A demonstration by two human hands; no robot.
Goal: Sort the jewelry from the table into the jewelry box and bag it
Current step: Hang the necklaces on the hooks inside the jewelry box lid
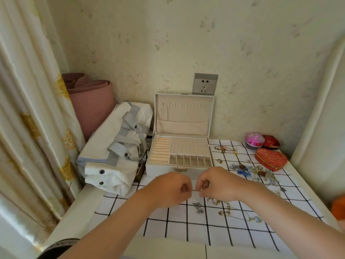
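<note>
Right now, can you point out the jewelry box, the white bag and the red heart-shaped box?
jewelry box (160, 169), head view, white front wall left of the clasp.
white bag (100, 144), head view, plain fabric side panel.
red heart-shaped box (270, 160), head view, middle of its lid.

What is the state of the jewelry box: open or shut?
Open. The jewelry box has its lid raised upright, and its compartments show.

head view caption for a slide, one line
Left hand and right hand pinch a fine chain before the open jewelry box, loose jewelry beside it.
</note>
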